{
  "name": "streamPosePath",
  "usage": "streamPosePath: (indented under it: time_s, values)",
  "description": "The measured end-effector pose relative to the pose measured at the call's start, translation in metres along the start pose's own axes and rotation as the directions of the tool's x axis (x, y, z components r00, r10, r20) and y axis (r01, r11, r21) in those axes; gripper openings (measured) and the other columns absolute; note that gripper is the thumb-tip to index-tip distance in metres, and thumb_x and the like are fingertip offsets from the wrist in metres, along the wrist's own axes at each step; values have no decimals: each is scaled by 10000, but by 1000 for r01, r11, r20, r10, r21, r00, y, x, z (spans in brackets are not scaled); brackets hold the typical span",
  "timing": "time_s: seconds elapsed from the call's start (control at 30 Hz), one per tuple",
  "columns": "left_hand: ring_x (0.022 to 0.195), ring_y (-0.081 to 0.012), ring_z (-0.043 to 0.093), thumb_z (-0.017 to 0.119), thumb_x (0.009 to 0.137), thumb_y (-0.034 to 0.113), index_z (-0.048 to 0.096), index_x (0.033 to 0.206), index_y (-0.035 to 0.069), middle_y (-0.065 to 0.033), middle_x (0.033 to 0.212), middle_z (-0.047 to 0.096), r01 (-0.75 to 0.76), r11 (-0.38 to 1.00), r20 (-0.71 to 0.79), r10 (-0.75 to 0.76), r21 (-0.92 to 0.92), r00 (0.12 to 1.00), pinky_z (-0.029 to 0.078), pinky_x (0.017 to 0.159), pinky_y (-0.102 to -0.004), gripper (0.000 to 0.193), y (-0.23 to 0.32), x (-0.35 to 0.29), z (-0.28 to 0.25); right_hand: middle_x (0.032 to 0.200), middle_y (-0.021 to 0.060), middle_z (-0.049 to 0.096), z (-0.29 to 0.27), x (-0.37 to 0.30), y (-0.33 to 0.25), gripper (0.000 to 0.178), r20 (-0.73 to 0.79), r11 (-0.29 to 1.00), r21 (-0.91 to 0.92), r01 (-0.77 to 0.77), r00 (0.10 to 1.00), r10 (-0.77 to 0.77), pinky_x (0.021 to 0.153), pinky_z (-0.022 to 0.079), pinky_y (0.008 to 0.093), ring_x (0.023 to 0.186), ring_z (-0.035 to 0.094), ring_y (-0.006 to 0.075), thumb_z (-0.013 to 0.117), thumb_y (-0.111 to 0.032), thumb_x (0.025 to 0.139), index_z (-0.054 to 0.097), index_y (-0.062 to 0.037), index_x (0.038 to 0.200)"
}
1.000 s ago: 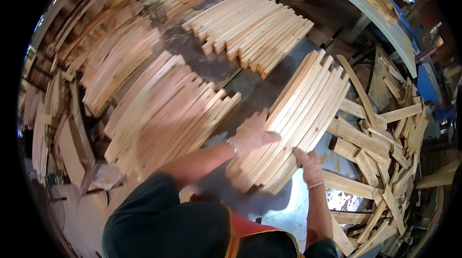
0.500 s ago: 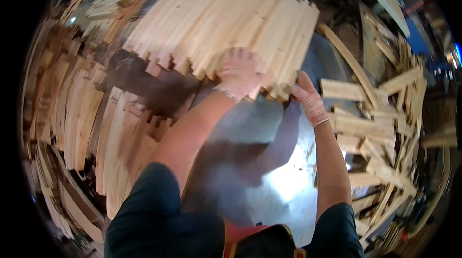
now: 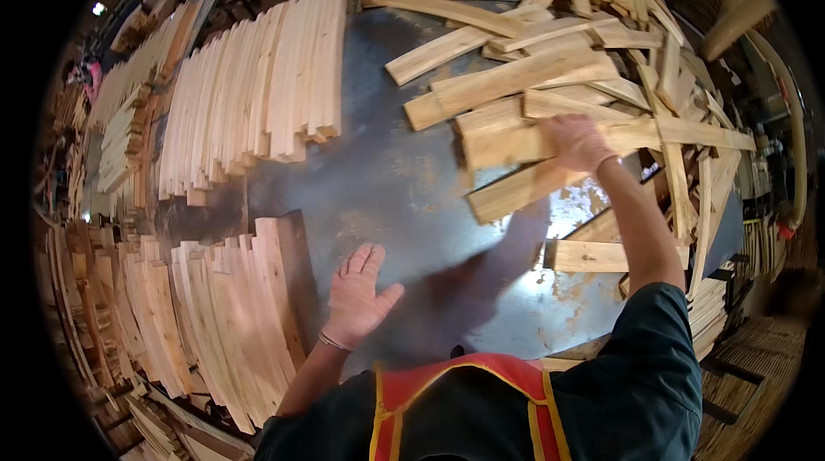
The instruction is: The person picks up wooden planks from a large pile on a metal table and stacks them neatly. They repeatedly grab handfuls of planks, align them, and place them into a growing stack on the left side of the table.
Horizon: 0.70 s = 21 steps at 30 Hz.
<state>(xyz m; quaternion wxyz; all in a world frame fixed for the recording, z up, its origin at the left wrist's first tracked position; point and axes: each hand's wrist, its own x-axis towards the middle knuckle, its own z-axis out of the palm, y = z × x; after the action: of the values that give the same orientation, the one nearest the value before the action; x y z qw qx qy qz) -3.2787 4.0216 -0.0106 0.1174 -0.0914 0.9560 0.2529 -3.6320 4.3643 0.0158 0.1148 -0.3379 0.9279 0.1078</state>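
My right hand [image 3: 580, 143], in a thin glove, reaches into the jumbled pile of loose boards on the right. Its fingers are closed over a pale wooden board [image 3: 509, 148]; their undersides are hidden. My left hand [image 3: 361, 296], gloved as well, hovers over the grey metal tabletop [image 3: 378, 177] with fingers stretched out and nothing in it. Just left of that hand stands a row of wooden strips [image 3: 245, 306]. Farther off at the upper left, another row of strips [image 3: 258, 87] lies side by side with staggered ends.
Boards in the pile cross at many angles; one long board [image 3: 443, 10] juts out toward the upper middle. More stacked strips [image 3: 125, 139] stand at the far left. A curved pole-like thing [image 3: 795, 134] rises at the far right edge.
My view has swung to the right. Both hands have left the upper-left row of strips: my right now grips a board in the pile, my left has drawn back over the tabletop.
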Motion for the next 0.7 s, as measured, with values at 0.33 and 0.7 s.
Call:
streamPosePath:
  time_s: [0.33,0.7]
  values:
    - [1458,-348,439,795,786,570,285,1667,126,-164,1548,485,1,947,210,-72,320,975,322,1227,-513,1111,108,25,103,1288,181,678,129,-89,-43,636,-352,429,904,4,578,736,1027,502,446,1222,618,310,790,-371,852,600,-33,1356]
    - [1507,-311,419,592,853,245,413,1614,93,-131,1628,454,355,932,-44,-353,70,935,304,1256,-468,796,-18,-146,87,1084,50,717,180,-86,-78,299,401,-768,639,37,836,374,784,610,349,997,718,217,678,-75,977,601,-99,1265]
